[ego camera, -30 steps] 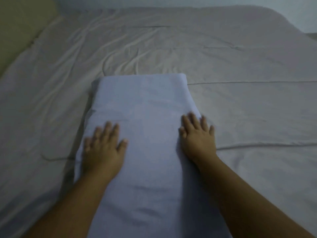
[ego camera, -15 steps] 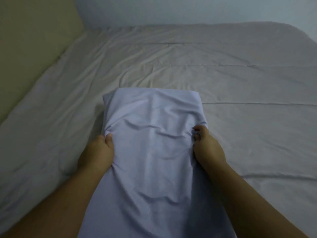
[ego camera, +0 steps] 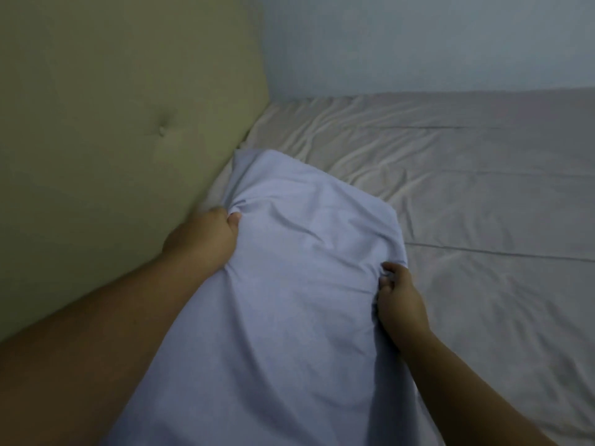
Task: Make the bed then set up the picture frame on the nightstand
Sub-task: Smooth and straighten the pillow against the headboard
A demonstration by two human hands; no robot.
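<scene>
Upper left of frame: a tufted olive headboard (ego camera: 128, 123) is filling the corner. Left hand (ego camera: 206, 236) is gripping the left edge of the pale blue pillow (ego camera: 289, 300), fabric bunching under the thumb. The pillow is occupying frame centre, long axis running from bottom centre up toward the headboard, far end pointing upper left. Right hand (ego camera: 401, 300) is clenching its right edge. Right of frame: wrinkled grey bedsheet (ego camera: 467, 204) is lying beneath.
</scene>
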